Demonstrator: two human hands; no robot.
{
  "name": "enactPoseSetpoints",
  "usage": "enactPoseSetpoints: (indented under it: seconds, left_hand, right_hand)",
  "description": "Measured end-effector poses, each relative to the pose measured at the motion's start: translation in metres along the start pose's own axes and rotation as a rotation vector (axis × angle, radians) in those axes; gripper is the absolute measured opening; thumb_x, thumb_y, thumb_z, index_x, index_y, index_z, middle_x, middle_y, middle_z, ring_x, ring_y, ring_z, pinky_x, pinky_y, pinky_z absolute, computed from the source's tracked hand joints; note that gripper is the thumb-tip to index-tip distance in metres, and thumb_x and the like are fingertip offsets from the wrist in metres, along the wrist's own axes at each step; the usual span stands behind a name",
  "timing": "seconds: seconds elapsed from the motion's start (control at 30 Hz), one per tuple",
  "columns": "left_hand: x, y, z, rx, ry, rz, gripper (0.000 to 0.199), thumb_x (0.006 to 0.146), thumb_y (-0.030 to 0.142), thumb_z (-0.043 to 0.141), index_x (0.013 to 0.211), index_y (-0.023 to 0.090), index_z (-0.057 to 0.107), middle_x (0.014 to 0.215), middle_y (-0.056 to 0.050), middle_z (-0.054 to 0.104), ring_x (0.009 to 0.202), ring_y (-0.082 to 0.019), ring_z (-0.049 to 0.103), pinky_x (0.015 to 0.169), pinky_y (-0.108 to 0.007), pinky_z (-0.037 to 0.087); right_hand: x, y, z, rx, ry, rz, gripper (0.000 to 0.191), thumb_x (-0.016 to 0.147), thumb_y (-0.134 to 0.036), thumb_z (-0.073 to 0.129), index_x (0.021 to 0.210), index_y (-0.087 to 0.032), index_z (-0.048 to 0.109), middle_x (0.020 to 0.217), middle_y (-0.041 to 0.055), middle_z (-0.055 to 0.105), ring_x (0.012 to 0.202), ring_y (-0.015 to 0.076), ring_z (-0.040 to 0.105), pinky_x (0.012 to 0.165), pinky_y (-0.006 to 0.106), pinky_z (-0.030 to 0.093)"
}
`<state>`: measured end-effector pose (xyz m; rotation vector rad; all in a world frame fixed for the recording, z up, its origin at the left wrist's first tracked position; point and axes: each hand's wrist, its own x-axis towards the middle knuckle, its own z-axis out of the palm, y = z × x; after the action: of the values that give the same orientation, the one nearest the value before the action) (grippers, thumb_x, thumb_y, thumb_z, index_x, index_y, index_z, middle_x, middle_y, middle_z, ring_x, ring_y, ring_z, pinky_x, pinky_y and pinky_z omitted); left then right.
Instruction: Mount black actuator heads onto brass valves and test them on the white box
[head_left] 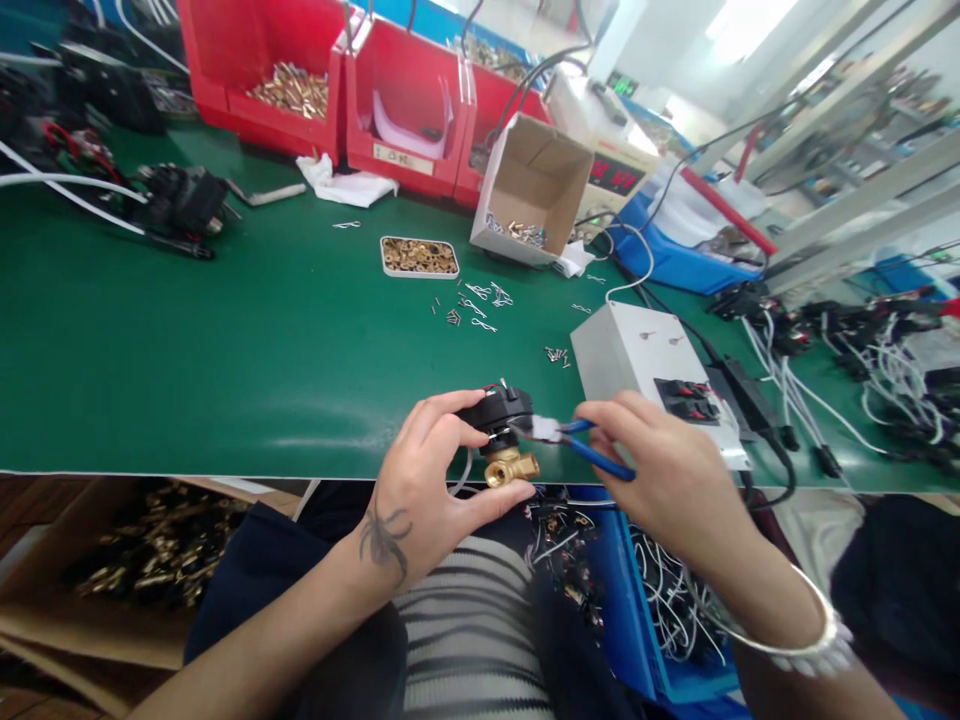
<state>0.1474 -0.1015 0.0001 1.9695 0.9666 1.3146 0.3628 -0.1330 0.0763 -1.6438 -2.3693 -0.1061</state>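
My left hand (431, 470) is closed around a valve with a black actuator head (504, 408) and a brass body (511, 467), held at the front edge of the table. A thin cable trails from it beneath my fingers. In my right hand (664, 470) is a pair of pliers (600, 455) with blue handles. The jaws touch or lie very near the joint between black head and brass body; what they grip is too small to tell. Beyond the valve lie loose spring clips (480, 310), small pins (556, 356) and a little tray (420, 272) of brass parts.
Red bins (397, 150) and an open cardboard box (517, 185) line the back. A grey-white control box (622, 340) stands right of my hands, with cabled assemblies (795, 350) beyond. Below the table edge are a blue crate (637, 600) and a carton (97, 640) of brass parts.
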Motion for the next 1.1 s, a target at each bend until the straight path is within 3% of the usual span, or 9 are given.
enactPoseSetpoints:
  seconds: [0.07,0.13,0.27,0.43,0.6,0.77,0.93,1.07,1.1]
  left_hand:
    - [-0.0004,0.0001,-0.0006,-0.001,0.001,-0.004,0.035,0.076,0.033,0.085,0.091,0.016,0.058,0.120,-0.020,0.069,0.112,-0.027,0.068,0.093,-0.042,0.059]
    - [-0.0010,0.0001,-0.0011,-0.005,-0.001,-0.004,0.035,0.076,0.033,0.085,0.090,0.016,0.058,0.120,-0.020,0.069,0.112,-0.026,0.068,0.093,-0.042,0.059]
    - [-0.0016,0.0002,-0.0017,-0.002,0.001,-0.012,0.036,0.075,0.032,0.086,0.091,0.016,0.058,0.120,-0.020,0.069,0.113,-0.027,0.067,0.095,-0.042,0.058]
    - [-0.0012,0.0006,-0.0025,-0.003,0.004,-0.004,0.036,0.075,0.033,0.086,0.091,0.016,0.058,0.120,-0.019,0.069,0.112,-0.026,0.068,0.093,-0.042,0.059]
    - [-0.0024,-0.0001,-0.0018,-0.007,0.010,-0.025,0.036,0.075,0.031,0.086,0.091,0.017,0.057,0.119,-0.018,0.069,0.113,-0.027,0.067,0.094,-0.044,0.059]
    - [-0.0020,-0.0005,-0.0009,-0.005,0.013,-0.012,0.036,0.076,0.033,0.085,0.092,0.018,0.057,0.120,-0.017,0.069,0.111,-0.027,0.068,0.092,-0.045,0.060]
    - [-0.0022,0.0008,-0.0015,-0.010,0.006,-0.048,0.036,0.075,0.032,0.086,0.092,0.020,0.056,0.121,-0.015,0.068,0.113,-0.027,0.067,0.091,-0.046,0.060]
    - [-0.0028,0.0001,-0.0021,-0.006,0.003,-0.024,0.036,0.076,0.032,0.086,0.092,0.020,0.056,0.120,-0.015,0.068,0.112,-0.027,0.068,0.092,-0.047,0.060]
    - [-0.0029,-0.0003,-0.0023,-0.003,0.003,-0.013,0.036,0.076,0.032,0.086,0.092,0.020,0.056,0.120,-0.016,0.068,0.112,-0.027,0.068,0.092,-0.048,0.060]
  right_hand:
    - [-0.0002,-0.0001,-0.0009,0.012,0.279,0.112,0.017,0.087,-0.010,0.055,0.099,-0.021,0.059,0.082,0.0010,0.059,0.066,0.0144,0.055,0.060,0.026,0.043]
    - [-0.0008,-0.0012,-0.0007,0.043,0.343,0.145,0.017,0.086,-0.009,0.056,0.098,-0.021,0.057,0.082,0.0003,0.058,0.065,0.0137,0.054,0.061,0.025,0.043]
    - [-0.0012,-0.0034,-0.0022,0.004,-0.107,0.006,0.025,0.080,-0.003,0.049,0.096,-0.020,0.060,0.076,0.0013,0.057,0.061,0.0142,0.053,0.053,0.025,0.037]
    - [-0.0016,-0.0071,-0.0079,0.002,0.357,0.160,0.019,0.087,-0.009,0.056,0.100,-0.023,0.057,0.082,0.0006,0.058,0.066,0.0141,0.053,0.062,0.026,0.043]
    - [0.0001,-0.0049,-0.0028,-0.020,-0.081,0.005,0.023,0.081,-0.005,0.051,0.096,-0.021,0.060,0.075,0.0004,0.056,0.061,0.0148,0.053,0.054,0.026,0.038]
    - [-0.0009,-0.0048,-0.0017,0.047,0.385,0.159,0.017,0.087,-0.010,0.057,0.098,-0.023,0.056,0.082,-0.0005,0.057,0.066,0.0132,0.052,0.063,0.025,0.045]
    - [0.0008,-0.0043,-0.0007,0.023,-0.085,0.007,0.022,0.082,-0.005,0.049,0.093,-0.021,0.058,0.075,0.0009,0.057,0.060,0.0149,0.052,0.053,0.027,0.038]
    - [0.0005,-0.0042,-0.0072,0.035,0.343,0.151,0.017,0.085,-0.011,0.058,0.097,-0.023,0.055,0.080,-0.0009,0.056,0.065,0.0140,0.052,0.063,0.026,0.044]
    - [0.0005,-0.0042,-0.0068,0.047,0.350,0.148,0.017,0.084,-0.010,0.057,0.095,-0.023,0.054,0.079,-0.0012,0.056,0.064,0.0138,0.052,0.062,0.026,0.044]
